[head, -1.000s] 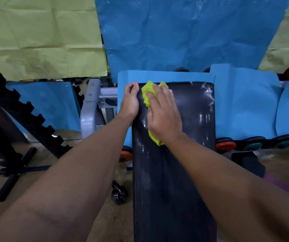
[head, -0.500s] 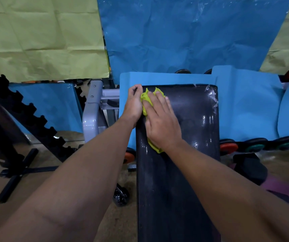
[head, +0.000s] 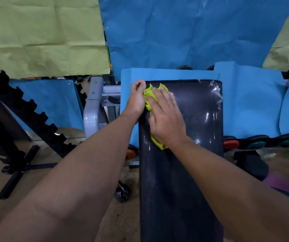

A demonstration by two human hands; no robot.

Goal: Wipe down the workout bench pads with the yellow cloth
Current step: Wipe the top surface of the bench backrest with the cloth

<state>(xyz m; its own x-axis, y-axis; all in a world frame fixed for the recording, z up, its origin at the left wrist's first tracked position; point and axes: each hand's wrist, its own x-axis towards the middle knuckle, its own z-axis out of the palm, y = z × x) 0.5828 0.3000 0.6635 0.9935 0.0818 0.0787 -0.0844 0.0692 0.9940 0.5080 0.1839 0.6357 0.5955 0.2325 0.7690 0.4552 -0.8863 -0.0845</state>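
Cloth [head: 153, 109]: bunched yellow rag lying on the pad's far left corner, mostly hidden under the right palm, with a tail showing near the wrist.
Right hand [head: 166, 119]: flat on the cloth, fingers straight and slightly spread, pressing it down onto the pad.
Left hand [head: 136, 100]: fingers curled over the pad's left edge beside the cloth, looking like a brace for the bench.
Pad [head: 192, 163]: long and black, wet sheen and streaks around the hands, duller toward the near end, which I judge unwiped so far.
Film [head: 216, 92]: a loose clear flap sits at the far right corner.
Risk, cloth: balled up like that, it may roll from under the palm and smear rather than wipe.
Risk, film: a stroke across to the right could catch the flap and tear or peel it.
Risk, slip: on the wet surface a hard push could send the palm skidding off the edge.
Floor: a dumbbell [head: 122, 192] lies just left of the bench, near where feet may step.
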